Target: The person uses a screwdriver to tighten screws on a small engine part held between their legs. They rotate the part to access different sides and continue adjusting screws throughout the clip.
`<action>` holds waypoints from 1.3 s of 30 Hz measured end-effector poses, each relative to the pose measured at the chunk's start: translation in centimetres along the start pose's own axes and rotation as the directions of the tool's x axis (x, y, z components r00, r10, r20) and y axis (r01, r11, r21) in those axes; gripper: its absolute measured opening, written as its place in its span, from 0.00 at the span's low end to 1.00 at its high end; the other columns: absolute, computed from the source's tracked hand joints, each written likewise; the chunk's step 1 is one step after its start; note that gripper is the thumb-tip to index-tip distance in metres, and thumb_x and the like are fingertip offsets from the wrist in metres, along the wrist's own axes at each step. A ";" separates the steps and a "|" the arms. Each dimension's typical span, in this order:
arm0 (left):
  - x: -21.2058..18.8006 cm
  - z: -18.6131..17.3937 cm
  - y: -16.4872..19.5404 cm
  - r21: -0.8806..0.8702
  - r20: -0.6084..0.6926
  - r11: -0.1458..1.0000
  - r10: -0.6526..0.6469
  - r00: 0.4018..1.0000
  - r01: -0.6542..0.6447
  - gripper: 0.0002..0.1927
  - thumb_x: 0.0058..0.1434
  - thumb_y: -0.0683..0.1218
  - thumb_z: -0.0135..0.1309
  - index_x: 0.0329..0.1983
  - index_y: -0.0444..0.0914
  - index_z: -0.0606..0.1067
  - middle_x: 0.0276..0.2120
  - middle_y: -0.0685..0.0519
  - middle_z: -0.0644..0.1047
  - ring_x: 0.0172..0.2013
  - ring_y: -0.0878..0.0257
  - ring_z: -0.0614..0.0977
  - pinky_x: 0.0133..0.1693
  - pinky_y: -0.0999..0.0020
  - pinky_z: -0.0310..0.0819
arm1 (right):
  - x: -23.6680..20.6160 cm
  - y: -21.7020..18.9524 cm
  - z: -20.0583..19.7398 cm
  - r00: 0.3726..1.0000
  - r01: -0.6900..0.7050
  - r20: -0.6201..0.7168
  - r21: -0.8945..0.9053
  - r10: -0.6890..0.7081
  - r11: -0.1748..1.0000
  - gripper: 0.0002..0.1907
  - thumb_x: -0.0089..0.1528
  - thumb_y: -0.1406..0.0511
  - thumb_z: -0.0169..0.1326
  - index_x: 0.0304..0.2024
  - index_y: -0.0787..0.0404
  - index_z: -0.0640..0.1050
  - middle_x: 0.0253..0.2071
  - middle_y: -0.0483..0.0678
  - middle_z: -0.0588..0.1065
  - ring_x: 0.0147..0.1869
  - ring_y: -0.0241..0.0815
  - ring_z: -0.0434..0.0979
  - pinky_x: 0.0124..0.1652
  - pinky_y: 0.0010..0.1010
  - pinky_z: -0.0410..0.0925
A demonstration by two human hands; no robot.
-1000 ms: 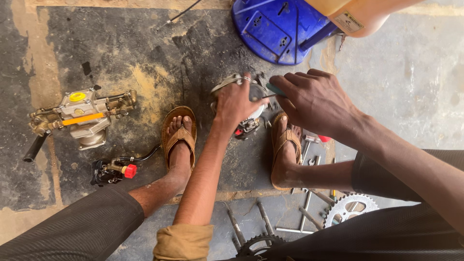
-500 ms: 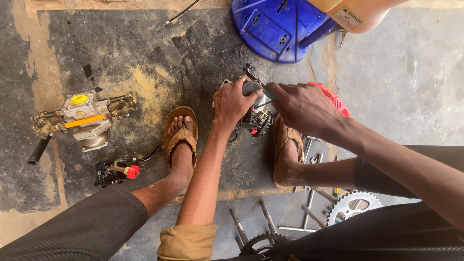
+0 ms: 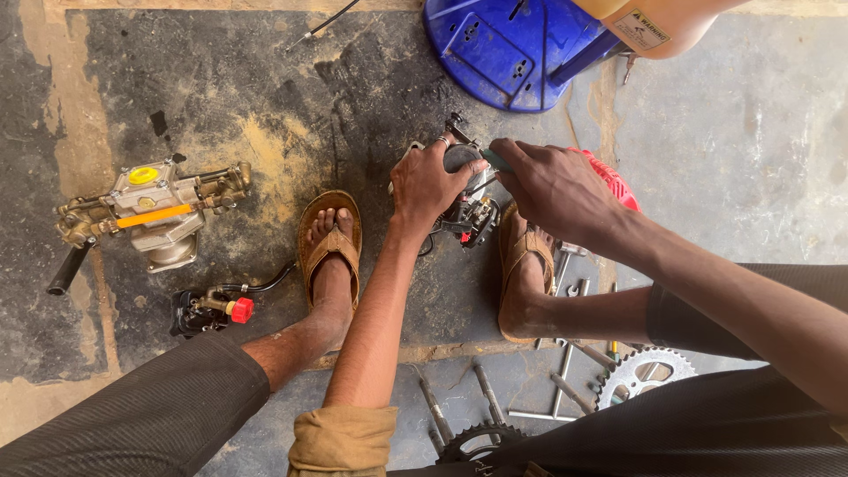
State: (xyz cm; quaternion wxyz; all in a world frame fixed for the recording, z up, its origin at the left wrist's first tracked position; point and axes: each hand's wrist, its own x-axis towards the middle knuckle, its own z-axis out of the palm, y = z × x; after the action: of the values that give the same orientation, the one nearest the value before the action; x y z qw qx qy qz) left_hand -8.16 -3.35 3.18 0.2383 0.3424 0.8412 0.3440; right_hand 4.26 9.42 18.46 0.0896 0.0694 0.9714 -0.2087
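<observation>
The small engine assembly (image 3: 464,208) sits on the concrete floor (image 3: 265,106) between the two sandalled feet, toward the floor's far edge near the blue plastic stool (image 3: 508,53). The left hand (image 3: 428,185) has its grip closed over the assembly's top, apparently to steady it. The right hand (image 3: 552,185) has its fingers wrapped round a green-handled tool (image 3: 495,161), tip against the housing. A brass pump unit (image 3: 150,212) lies well apart toward the left edge; a sprocket (image 3: 640,375) and loose spanners (image 3: 565,291) lie at the near edge.

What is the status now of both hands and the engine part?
Left hand grips small dark metal engine part on floor. Right hand closed on thin tool at its top. Red plastic cover close behind; brown sandals beside, nothing blocking.
</observation>
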 end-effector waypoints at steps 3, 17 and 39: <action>0.0 -0.1 0.1 -0.002 0.028 1.000 -0.020 0.999 0.020 0.37 0.54 0.70 0.59 0.51 0.36 0.79 0.21 0.53 0.81 0.25 0.59 0.84 0.34 0.60 0.78 | 0.1 0.1 0.2 0.999 -0.052 0.013 0.044 0.052 0.998 0.15 0.70 0.64 0.49 0.57 0.64 0.70 0.31 0.56 0.76 0.24 0.51 0.75 0.26 0.44 0.67; 0.3 2.1 -1.4 0.132 -0.069 0.990 0.064 0.996 -0.055 0.33 0.56 0.68 0.60 0.54 0.39 0.80 0.22 0.52 0.76 0.27 0.60 0.73 0.34 0.59 0.67 | 0.1 0.2 1.4 0.998 -0.026 0.058 -0.111 0.032 0.994 0.10 0.71 0.63 0.48 0.46 0.66 0.69 0.22 0.52 0.72 0.18 0.47 0.68 0.19 0.43 0.64; -1.7 4.5 -0.9 0.332 -0.052 0.942 0.063 0.997 -0.043 0.66 0.37 0.70 0.72 0.74 0.40 0.55 0.41 0.39 0.74 0.44 0.49 0.73 0.44 0.49 0.66 | 0.4 -0.5 4.3 0.998 -0.010 0.061 -0.193 0.022 0.981 0.11 0.63 0.72 0.51 0.47 0.65 0.67 0.27 0.54 0.74 0.21 0.49 0.73 0.17 0.43 0.66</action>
State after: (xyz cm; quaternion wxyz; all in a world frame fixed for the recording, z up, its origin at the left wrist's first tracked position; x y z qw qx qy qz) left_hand -4.59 -3.19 -0.14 0.1421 0.3893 0.8844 0.2147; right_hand 4.43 7.21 14.68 0.1280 0.0615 0.9831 -0.1151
